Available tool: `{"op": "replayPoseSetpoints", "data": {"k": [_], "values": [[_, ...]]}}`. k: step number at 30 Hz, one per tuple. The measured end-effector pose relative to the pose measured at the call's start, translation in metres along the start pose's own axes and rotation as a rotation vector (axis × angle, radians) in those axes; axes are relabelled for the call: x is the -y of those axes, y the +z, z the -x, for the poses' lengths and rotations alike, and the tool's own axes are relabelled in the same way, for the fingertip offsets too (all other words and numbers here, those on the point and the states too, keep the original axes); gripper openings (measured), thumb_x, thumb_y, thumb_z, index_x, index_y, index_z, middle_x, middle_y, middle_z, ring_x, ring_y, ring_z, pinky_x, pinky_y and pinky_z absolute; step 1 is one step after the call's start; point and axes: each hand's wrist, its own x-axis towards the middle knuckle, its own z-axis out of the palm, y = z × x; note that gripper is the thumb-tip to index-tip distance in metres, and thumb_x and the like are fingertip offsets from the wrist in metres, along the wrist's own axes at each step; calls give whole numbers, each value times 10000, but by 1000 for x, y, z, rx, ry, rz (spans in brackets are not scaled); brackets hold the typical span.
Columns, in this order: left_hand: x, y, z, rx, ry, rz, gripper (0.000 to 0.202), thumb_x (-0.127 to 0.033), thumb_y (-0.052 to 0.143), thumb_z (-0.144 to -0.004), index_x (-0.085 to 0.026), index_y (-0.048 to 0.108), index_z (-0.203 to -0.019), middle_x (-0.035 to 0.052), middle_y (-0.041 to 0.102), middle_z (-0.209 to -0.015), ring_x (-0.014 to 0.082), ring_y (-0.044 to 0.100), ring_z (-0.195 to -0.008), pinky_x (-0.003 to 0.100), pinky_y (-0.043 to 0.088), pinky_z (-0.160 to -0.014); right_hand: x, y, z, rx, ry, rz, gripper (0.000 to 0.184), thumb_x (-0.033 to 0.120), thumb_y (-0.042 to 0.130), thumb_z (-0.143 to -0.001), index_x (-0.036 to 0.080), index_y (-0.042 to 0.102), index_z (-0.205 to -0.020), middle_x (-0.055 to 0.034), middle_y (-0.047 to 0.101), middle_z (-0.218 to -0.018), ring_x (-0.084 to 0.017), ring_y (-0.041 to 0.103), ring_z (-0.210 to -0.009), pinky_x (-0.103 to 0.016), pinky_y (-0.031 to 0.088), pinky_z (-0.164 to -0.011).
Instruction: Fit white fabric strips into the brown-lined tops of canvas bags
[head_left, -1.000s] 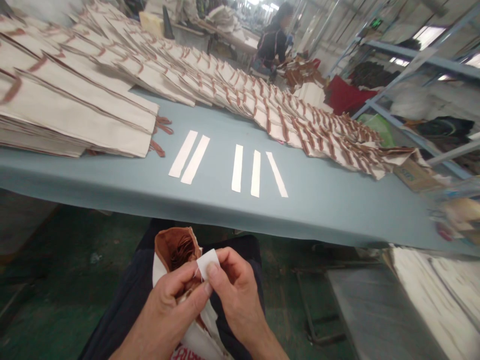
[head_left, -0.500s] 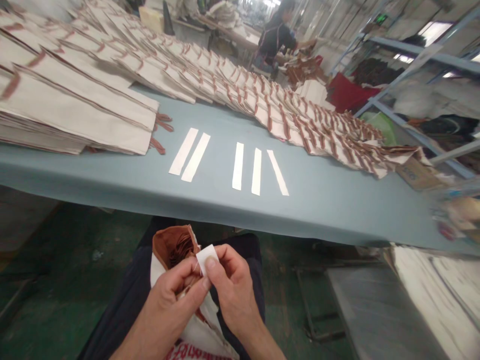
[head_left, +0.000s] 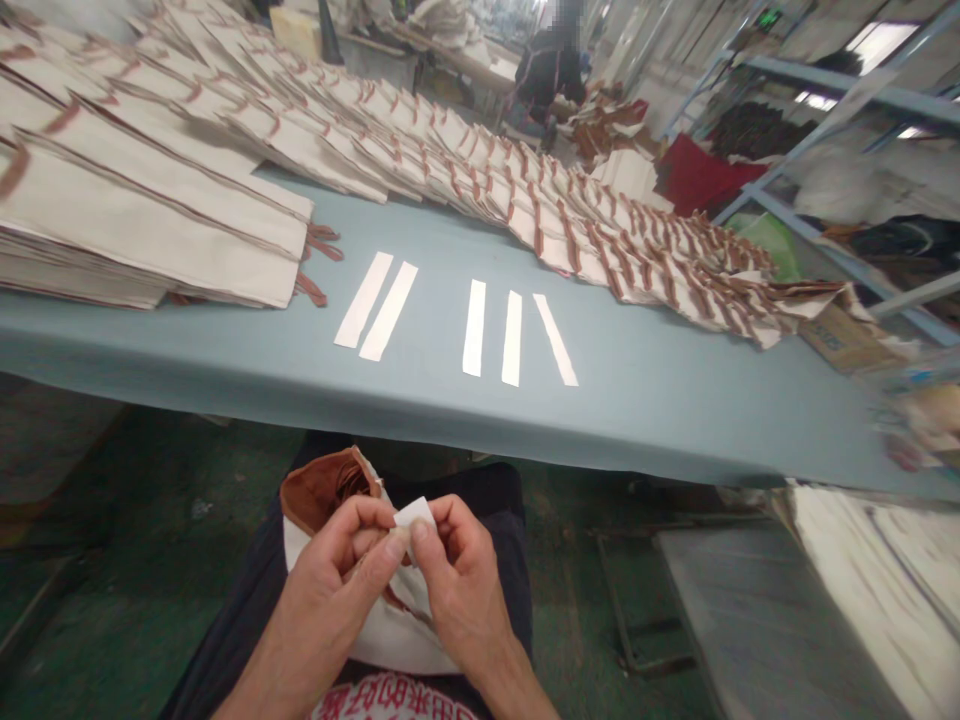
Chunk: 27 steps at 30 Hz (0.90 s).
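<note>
My left hand [head_left: 341, 585] and my right hand [head_left: 457, 585] meet over my lap, below the table edge. Both pinch a small white paper strip [head_left: 414, 514] between thumbs and forefingers. Under them lies a white cloth bag [head_left: 390, 630] with a brown lining [head_left: 319, 490] and brown handles inside its open mouth. On the blue-grey table [head_left: 637, 400] ahead lie several white strips [head_left: 512, 337] side by side.
A thick stack of cream bags [head_left: 142, 230] sits at the table's left. A long overlapping row of cream bags with brown handles [head_left: 570, 220] runs across the back. Another person [head_left: 544, 75] works far off. Blue metal shelving [head_left: 840, 180] stands at right.
The hands and bag have shifted slightly left and down. The left fingers have curled closer over the small white strip. The far person has moved.
</note>
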Motion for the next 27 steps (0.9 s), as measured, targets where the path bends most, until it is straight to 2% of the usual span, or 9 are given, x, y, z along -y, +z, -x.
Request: {"op": "replayPoseSetpoints", "data": {"k": [3,6,10,12,16,19,22,27], "values": [[-8,6,3,-55,-5,9,453,-638,821,-878,-227,632,-914,-69,650,-641,141,634,-562,203,526,-561,0,2,4,-25,-13,84,294,461,631,-1019,194,675,-904,-22,717,-793,-174,614,-701,-288,461,-651],[-12,11,5,-60,10,11,433,-606,840,-853,-222,645,-895,-69,651,-651,138,633,-562,205,530,-560,5,1,6,-37,-39,141,304,469,608,-1028,196,675,-911,-33,740,-811,-184,648,-712,-291,478,-658],[-7,7,1,-52,-2,16,443,-617,839,-860,-218,647,-885,-75,632,-659,133,627,-554,206,533,-550,12,-1,4,-35,-79,193,292,447,565,-1034,198,689,-942,-43,761,-825,-196,677,-724,-294,482,-657],[-4,2,-2,-4,-13,6,443,-619,841,-862,-221,649,-891,-66,656,-660,153,665,-569,221,552,-559,11,-1,5,-32,-99,232,285,439,561,-1038,204,681,-933,-44,765,-826,-200,688,-721,-297,476,-656],[0,-6,-7,53,-7,-21,431,-610,841,-857,-226,648,-884,-39,713,-674,181,711,-593,232,566,-567,-4,4,12,-64,-138,345,282,437,543,-1069,221,655,-927,-43,776,-812,-216,727,-710,-307,459,-656],[0,-5,-7,-9,-2,-18,400,-582,840,-854,-227,656,-865,-35,702,-647,180,693,-571,231,552,-545,-22,9,19,-85,-130,411,276,432,501,-1088,234,632,-948,-35,766,-746,-221,718,-631,-309,407,-589],[-3,-2,-6,-21,1,-32,413,-584,870,-811,-227,662,-829,-40,679,-611,179,670,-537,236,548,-528,-36,14,22,-129,-137,406,306,456,459,-1109,245,607,-943,-13,726,-656,-208,661,-522,-307,356,-520],[-5,2,-3,-93,1,-34,445,-625,864,-818,-231,661,-854,-36,685,-615,181,666,-517,233,529,-503,-38,16,25,-234,-215,391,316,452,450,-1129,248,611,-949,-35,758,-708,-226,702,-562,-309,418,-537]]}}
